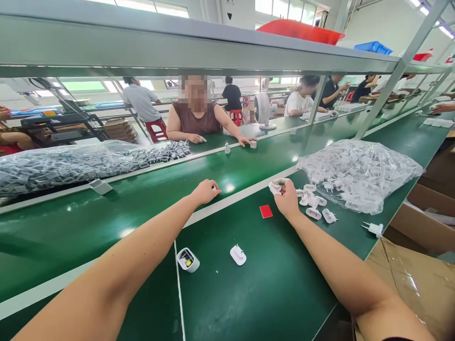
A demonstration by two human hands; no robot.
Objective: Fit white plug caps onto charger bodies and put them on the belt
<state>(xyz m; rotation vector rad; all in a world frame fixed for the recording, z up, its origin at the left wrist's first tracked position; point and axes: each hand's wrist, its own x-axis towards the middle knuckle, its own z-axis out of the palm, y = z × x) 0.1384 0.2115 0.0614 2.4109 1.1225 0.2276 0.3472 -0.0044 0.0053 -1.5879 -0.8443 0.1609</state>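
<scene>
My left hand (206,192) is over the near edge of the green belt, its fingers curled. A small white and dark bit shows at the fingertips; what it is I cannot make out. To the right, my right hand (287,198) pinches a white plastic plug piece (275,188) beside the pile of loose plug covers (313,201). Below that hand a red square (266,211) lies on the green table. Nearer to me rest an open white charger housing (188,260), with parts showing inside, and a white two-pin plug cover (238,255).
A clear bag of white plug pieces (366,170) lies at right, near a lone plug piece (373,229) and cardboard boxes (408,265). Across the belt (149,189) sits a co-worker (195,118) beside a bag of grey-white parts (71,166). A shelf (177,47) spans overhead.
</scene>
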